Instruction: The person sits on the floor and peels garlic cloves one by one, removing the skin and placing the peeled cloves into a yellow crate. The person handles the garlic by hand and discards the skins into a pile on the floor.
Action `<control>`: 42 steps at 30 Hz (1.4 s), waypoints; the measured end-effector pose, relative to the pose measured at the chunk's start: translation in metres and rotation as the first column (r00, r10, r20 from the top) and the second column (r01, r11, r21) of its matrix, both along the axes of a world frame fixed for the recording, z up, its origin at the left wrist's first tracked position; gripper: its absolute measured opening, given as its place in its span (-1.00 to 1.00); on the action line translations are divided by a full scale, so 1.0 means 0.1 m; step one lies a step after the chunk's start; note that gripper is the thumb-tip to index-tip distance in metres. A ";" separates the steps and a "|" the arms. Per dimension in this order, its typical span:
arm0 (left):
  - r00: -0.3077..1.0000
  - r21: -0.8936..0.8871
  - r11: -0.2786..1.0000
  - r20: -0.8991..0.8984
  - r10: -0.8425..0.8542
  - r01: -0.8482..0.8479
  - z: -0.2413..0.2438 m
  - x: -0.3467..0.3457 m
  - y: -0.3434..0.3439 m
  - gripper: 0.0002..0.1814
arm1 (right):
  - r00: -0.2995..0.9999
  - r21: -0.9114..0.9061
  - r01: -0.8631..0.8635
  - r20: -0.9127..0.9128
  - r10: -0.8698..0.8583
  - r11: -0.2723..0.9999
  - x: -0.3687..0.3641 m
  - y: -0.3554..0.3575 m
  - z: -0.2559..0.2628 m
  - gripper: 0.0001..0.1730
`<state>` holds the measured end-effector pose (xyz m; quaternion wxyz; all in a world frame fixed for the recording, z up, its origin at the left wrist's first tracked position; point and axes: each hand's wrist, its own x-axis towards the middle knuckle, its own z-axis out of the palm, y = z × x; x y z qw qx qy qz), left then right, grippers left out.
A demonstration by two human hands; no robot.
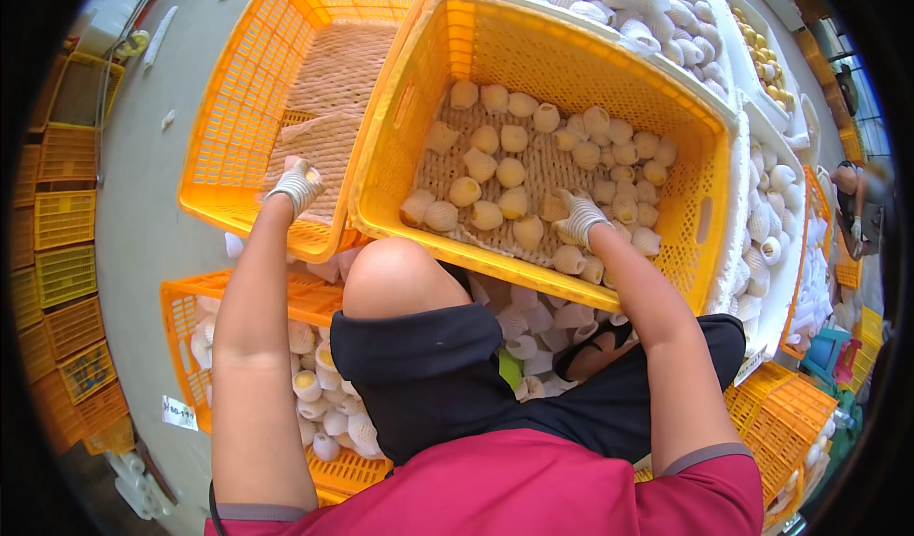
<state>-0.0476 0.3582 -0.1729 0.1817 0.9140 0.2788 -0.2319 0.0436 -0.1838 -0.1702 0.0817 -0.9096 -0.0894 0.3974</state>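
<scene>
My left hand [298, 187], in a striped glove, is over the left orange crate [235, 100] and closed around a small yellow fruit [313, 175], mostly hidden by the fingers. Pinkish foam net padding [343, 65] lines that crate's floor. Inside the larger yellow-orange crate [571, 43], my right hand [582, 216], gloved alike, has its fingers around a fruit in a foam net sleeve [553, 207]. Several more sleeved fruits [510, 172] stand on the netted floor there, loosely spaced at left and packed closer at right.
White foam boxes [735, 179] of sleeved fruit stand behind and to the right; one holds bare yellow fruits [764, 57]. An orange crate [186, 322] of sleeved fruit is by my left leg. Stacked crates [64, 222] line the far left. Another person [850, 193] is at far right.
</scene>
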 end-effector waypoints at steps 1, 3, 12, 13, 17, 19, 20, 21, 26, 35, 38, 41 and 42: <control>0.996 -0.074 0.997 -0.081 -0.022 0.016 -0.25 -0.04 0.06 -0.45 | 0.997 -0.122 -0.069 -0.038 0.065 0.990 -0.01 0.12 0.08 -0.13; 0.991 -0.226 0.974 -0.124 -0.047 0.018 -0.74 -0.15 0.21 -0.37 | 0.956 -0.238 -0.290 -0.024 0.292 0.927 0.05 0.19 -0.07 -0.12; 0.565 -0.706 0.689 0.504 0.653 -0.166 0.98 0.31 -0.93 -0.68 | 0.991 0.181 0.133 0.009 -0.137 0.974 0.14 0.24 0.00 0.03; 0.608 -0.783 0.612 0.434 0.665 -0.111 1.34 0.31 -1.18 -0.67 | 0.967 0.358 0.240 -0.003 -0.256 0.902 0.13 0.19 0.00 0.06; 0.942 -0.912 0.399 0.053 0.331 -0.089 2.06 0.27 -1.97 -0.56 | 0.972 0.885 0.106 0.005 -0.237 0.453 0.02 0.37 0.57 0.13; 0.997 -0.877 0.480 0.033 0.073 -0.006 2.06 0.33 -2.17 -0.44 | 0.968 0.900 0.056 0.056 -0.243 0.433 -0.18 0.49 1.05 0.11; 0.998 -0.895 0.444 -0.014 0.054 -0.037 2.11 0.33 -2.23 -0.42 | 0.969 0.912 0.070 0.035 -0.246 0.405 -0.30 0.58 1.36 0.07; 0.998 -0.911 0.406 -0.060 0.027 -0.066 2.15 0.34 -2.31 -0.41 | 0.964 0.911 0.053 0.061 -0.260 0.409 -0.39 0.58 1.54 0.06; 0.997 -0.995 0.061 -0.074 0.015 -0.075 2.27 0.15 -2.60 -0.40 | 0.935 0.957 0.170 -0.082 -0.344 0.235 -0.84 0.67 2.03 -0.10; 0.964 -0.944 -0.330 -0.099 0.248 -0.012 2.15 -0.50 -3.04 -0.53 | 0.531 0.729 -0.314 0.666 -0.524 0.608 -1.15 0.60 2.16 -0.82; 0.960 -0.959 -0.282 -0.086 0.265 -0.008 2.18 -0.64 -3.15 -0.49 | 0.365 0.497 -0.355 0.853 -0.372 0.792 -1.27 0.52 2.31 -0.93; 0.965 -0.961 -0.276 -0.074 0.251 -0.002 2.19 -0.74 -3.21 -0.45 | 0.392 0.612 -0.309 0.779 -0.489 0.728 -1.34 0.47 2.19 -0.92; 0.967 -0.960 -0.280 -0.074 0.242 -0.003 2.17 -0.77 -3.20 -0.44 | 0.439 0.730 -0.278 0.674 -0.594 0.624 -1.36 0.48 2.14 -0.91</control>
